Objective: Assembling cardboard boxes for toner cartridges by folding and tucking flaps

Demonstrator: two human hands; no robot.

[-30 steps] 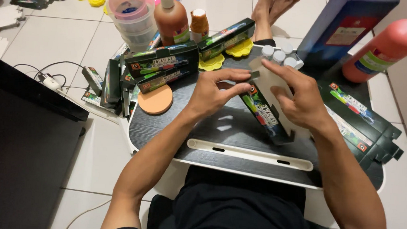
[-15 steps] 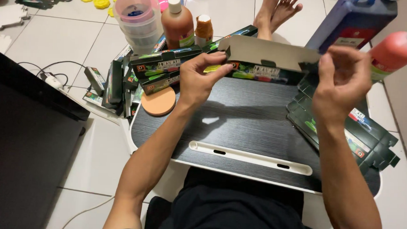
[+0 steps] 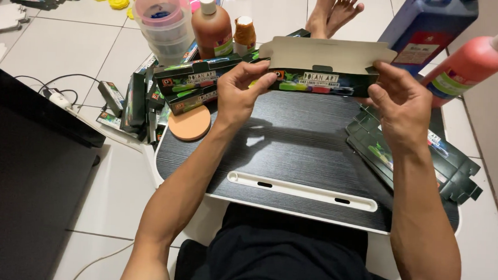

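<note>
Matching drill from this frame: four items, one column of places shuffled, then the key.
1. long dark carton
2. orange round disc
3. flat dark cartons
4. red bottle

A. on the lap desk's right side
B. held between left hand and right hand
C. at the desk's left edge
D. on the floor, far right

1-B, 2-C, 3-A, 4-D

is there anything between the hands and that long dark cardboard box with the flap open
Nothing visible does. The left hand and right hand both grip the long dark cardboard box directly, one at each end, above a bare part of the black woodgrain lap tray. Its pale flap stands open on top.
</note>
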